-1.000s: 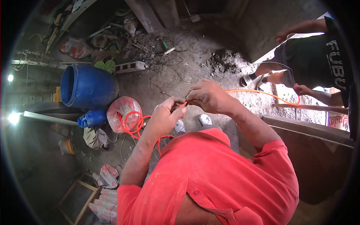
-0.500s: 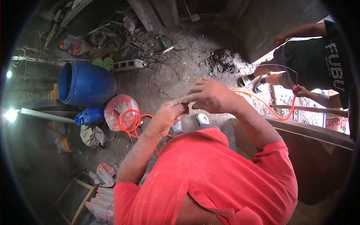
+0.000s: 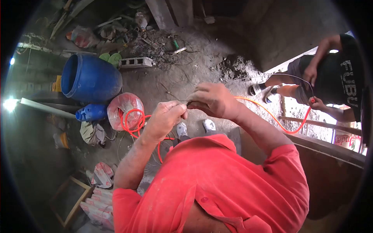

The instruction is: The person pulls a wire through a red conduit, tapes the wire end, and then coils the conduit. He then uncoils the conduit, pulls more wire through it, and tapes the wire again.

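Orange tubing (image 3: pixel 288 131) sags from a co-worker's hand (image 3: pixel 313 101) at far right to the near centre, where the left hand (image 3: pixel 165 118) and right hand (image 3: pixel 211 101) pinch its end with fingertips pressed together, apparently working the end; the next move calls for a steady two-handed hold.

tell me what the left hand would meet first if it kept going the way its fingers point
The left hand aims its fingers at the right hand, close beside it, so it would probably meet that hand's fingertips first, where both pinch the thin orange flexible tube.
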The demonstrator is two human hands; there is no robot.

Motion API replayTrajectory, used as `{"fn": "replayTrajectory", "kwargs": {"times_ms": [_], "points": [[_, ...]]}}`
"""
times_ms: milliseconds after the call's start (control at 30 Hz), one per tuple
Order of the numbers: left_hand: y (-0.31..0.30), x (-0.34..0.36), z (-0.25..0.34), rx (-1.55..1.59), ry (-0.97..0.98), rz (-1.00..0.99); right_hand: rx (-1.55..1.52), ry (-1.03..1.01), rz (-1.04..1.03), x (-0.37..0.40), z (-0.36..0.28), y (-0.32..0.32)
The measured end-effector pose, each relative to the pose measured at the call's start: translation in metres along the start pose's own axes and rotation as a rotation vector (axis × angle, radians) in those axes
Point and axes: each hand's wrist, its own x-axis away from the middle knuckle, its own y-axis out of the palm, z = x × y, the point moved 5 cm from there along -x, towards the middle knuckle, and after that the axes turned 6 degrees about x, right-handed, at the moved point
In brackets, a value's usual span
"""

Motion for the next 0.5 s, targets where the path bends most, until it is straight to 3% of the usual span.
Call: {"fn": "replayTrajectory", "kwargs": {"times_ms": [233,300,433,500], "points": [[-0.008,-0.011,-0.033,-0.070,0.142,0.027,0.252,0.006,-0.127,0.001,-0.003,0.014],[0.000,-0.017,-0.028,-0.630,0.798,0.027,0.219,-0.003,-0.274,0.002,0.007,0.021],[0.002,-0.016,-0.035,-0.771,0.825,-0.080,0.232,-0.028,-0.365,0.009,0.010,0.027],[-0.008,-0.020,-0.052,0.252,-0.186,-0.049,0.184,-0.124,-0.256,0.009,0.009,0.028]]}}
